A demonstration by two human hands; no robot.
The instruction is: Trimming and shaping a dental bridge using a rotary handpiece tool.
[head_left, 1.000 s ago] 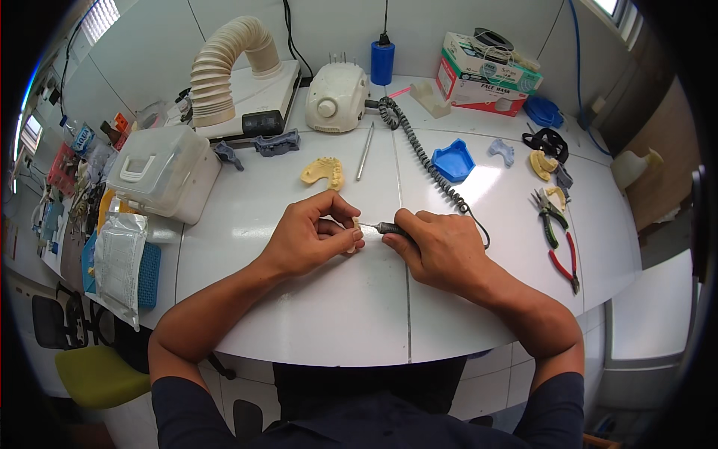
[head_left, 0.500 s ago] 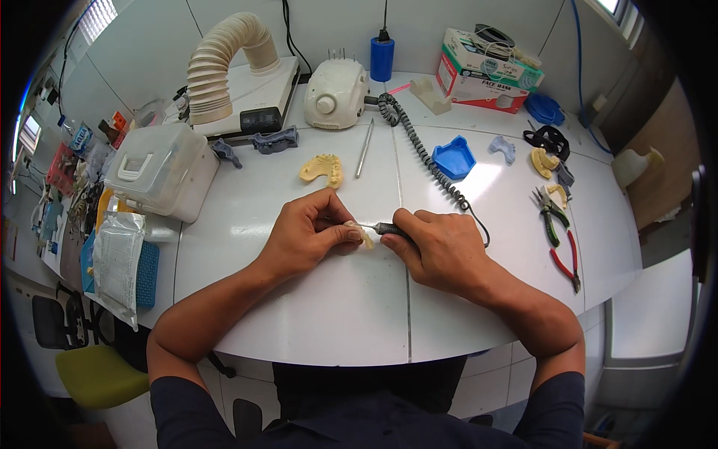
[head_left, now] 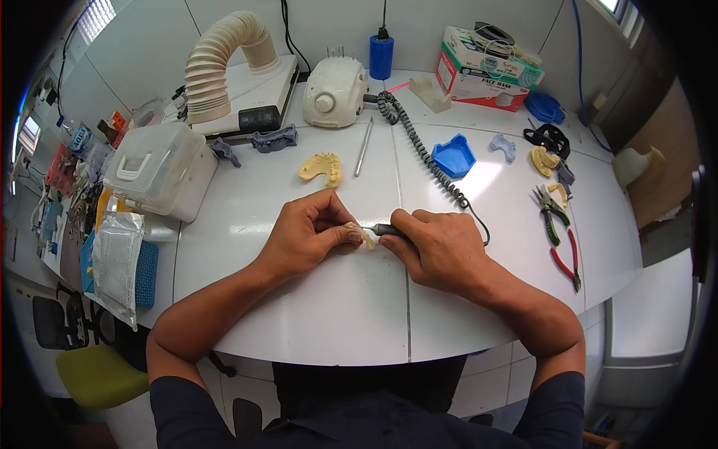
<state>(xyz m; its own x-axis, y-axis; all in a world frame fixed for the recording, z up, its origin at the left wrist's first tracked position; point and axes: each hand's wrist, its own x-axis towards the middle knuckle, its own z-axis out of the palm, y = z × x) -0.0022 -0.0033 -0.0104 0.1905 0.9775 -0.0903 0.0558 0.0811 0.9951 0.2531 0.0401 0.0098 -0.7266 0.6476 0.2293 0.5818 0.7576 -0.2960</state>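
Between the thumb and fingers of my left hand [head_left: 310, 228] is a small, pale yellowish, translucent curved piece [head_left: 367, 239], apparently a denture part; my fingertips hide much of it. My right hand [head_left: 441, 243] grips the dark handle of a rotary handpiece [head_left: 388, 230], its thin metal bit pointing left and meeting the piece. A coiled grey cord [head_left: 419, 138] runs from the white control unit [head_left: 336, 93] toward my right hand. Just beyond my left hand lies a yellow horseshoe-shaped dental model [head_left: 321, 170], and a slim metal instrument [head_left: 363, 147] is to its right.
A clear-lidded box [head_left: 161, 168] and a white flexible duct [head_left: 217, 67] stand at left. Toward the right lie a blue tray [head_left: 454, 157], green-handled pliers [head_left: 551, 217] and red-handled cutters [head_left: 568, 262]. Mask boxes [head_left: 486, 75] sit at the back. The table's curved front edge is near my body.
Both hands stay nearly in place. The handpiece and the pale piece shift only very slightly; nothing is taken up or let go.
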